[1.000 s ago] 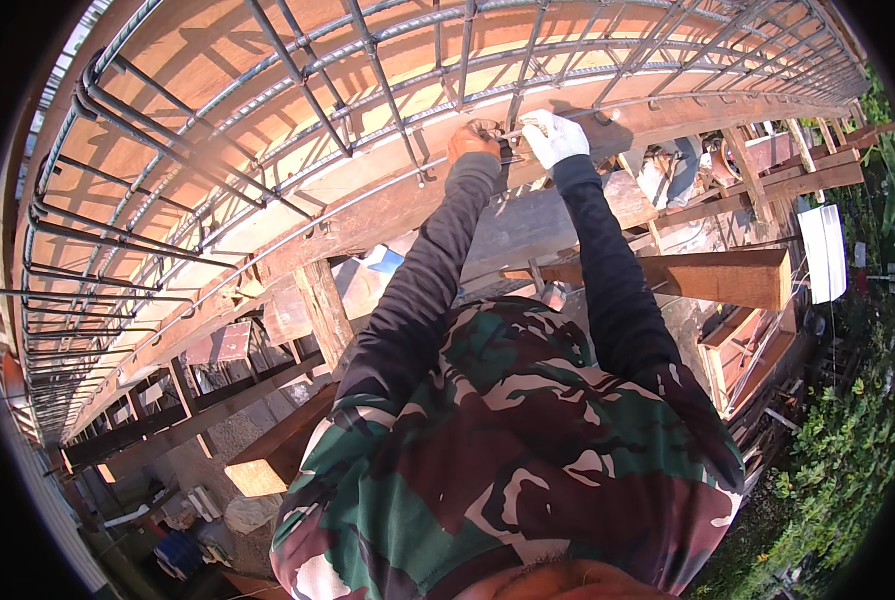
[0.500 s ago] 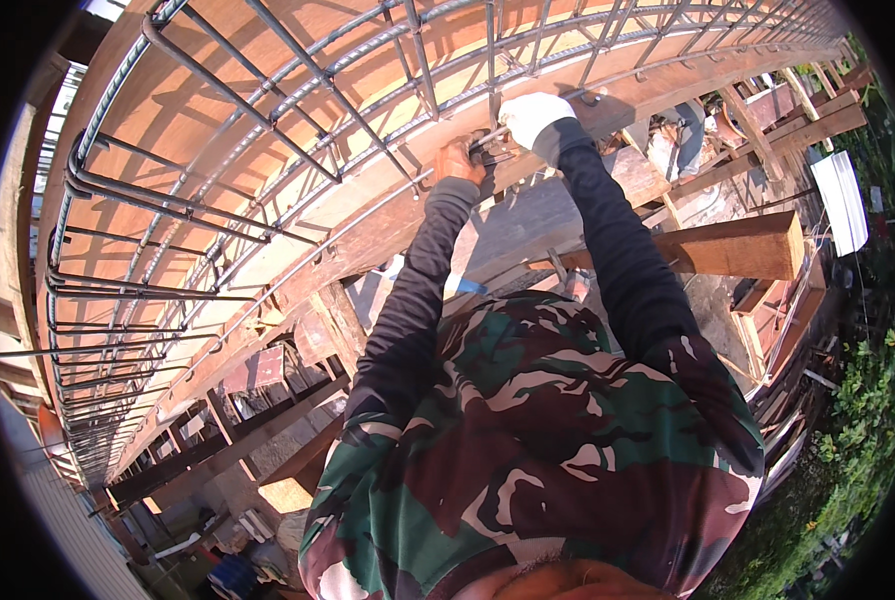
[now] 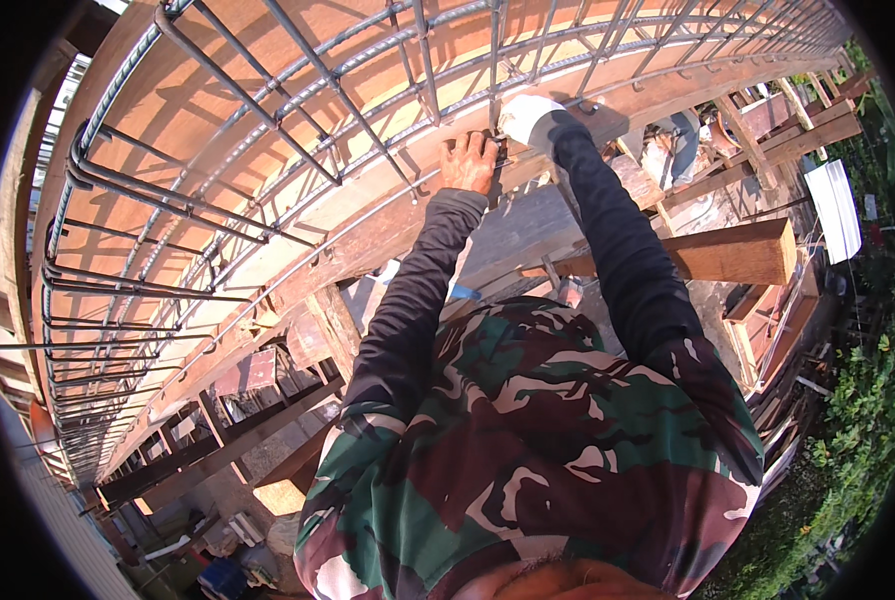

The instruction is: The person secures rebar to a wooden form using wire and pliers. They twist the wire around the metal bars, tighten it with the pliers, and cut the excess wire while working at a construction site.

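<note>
My bare left hand (image 3: 471, 162) lies at the near edge of the long wooden formwork board (image 3: 398, 222), back of the hand up. Its fingers are bent and their tips are hidden. Close beside it on the right, my right hand (image 3: 529, 119) wears a white glove and is closed. Whatever it grips is covered by the glove. Just beyond both hands runs the steel rebar cage (image 3: 333, 80), made of ribbed bars with crossing stirrups. A thin rod (image 3: 353, 220) follows the board's near side up toward my left hand.
A thick timber beam (image 3: 733, 252) juts out at right, below my forearm. Further right hangs a white sheet (image 3: 833, 212), with green plants (image 3: 853, 430) below it. Timber supports (image 3: 333, 330) and dark beams (image 3: 218, 450) stand lower left, above cluttered ground.
My left hand has turned its back upward, and the short rod-like piece seen between the hands no longer shows. My right hand has barely moved.
</note>
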